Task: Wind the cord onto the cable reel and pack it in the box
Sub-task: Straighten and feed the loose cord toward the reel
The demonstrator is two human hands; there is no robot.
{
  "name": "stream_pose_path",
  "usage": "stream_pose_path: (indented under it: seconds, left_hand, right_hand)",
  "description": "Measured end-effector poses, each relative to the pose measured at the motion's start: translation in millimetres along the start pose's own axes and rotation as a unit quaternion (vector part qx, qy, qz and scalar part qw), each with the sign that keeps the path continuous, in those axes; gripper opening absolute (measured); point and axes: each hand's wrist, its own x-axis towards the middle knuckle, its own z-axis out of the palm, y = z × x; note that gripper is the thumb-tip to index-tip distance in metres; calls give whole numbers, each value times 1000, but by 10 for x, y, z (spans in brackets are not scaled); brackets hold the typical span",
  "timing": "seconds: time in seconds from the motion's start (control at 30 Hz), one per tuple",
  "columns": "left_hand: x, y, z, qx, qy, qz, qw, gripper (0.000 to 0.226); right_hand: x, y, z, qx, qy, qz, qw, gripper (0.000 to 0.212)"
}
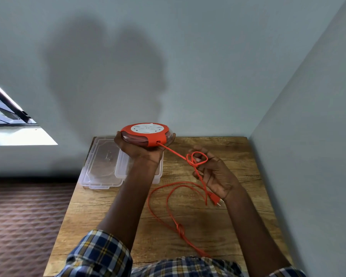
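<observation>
- Orange cable reel (147, 134) is gripped in the left hand (140, 149), raised over the clear box (119, 166) at the table's (228, 148) far-left corner.
- Right hand (212, 172) pinches the looped cord (194, 159); slack lies mid-table, plug (215, 199) beside the wrist.

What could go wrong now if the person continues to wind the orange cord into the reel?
1. The cord has a knot on the table near the sleeve; it may jam at the cable reel opening.
2. A tangled loop sits at the right hand and could tighten when pulled.
3. The left hand holds the reel raised over the box; a snag may jerk it loose.
</observation>
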Motion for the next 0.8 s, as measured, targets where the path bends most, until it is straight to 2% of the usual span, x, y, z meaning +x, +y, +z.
stream_pose_path:
  seconds: [0.1, 0.23, 0.37, 0.47, 0.57, 0.67, 0.8]
  left_hand:
    - [10, -10, 3, -3, 6, 0, 1000, 90]
    - [25, 16, -14, 1, 12, -2, 1000, 90]
    - [29, 53, -30, -3, 7, 1, 1000, 91]
    - [43, 40, -66, -11, -7, 10, 1000, 86]
    - [33, 14, -67, -9, -26, 13, 1000, 84]
    - [36, 0, -55, -2, -12, 17, 1000, 82]
    - [56, 12, -36, -15, -1, 15, 1000, 91]
  right_hand:
    - [-9, 38, 29, -4, -37, 58, 998, 44]
    - [-53, 3, -67, 64, -116, 124, 983, 57]
    - [-90, -74, -152, 93, -173, 132, 972, 60]
    - [-76, -63, -121, 84, -165, 111, 976, 62]
    - [-62, -57, -71, 75, -150, 82, 982, 49]
    - [-66, -98, -26, 74, -153, 73, 983, 37]
    - [-81, -108, 9, -5, -116, 75, 990, 50]
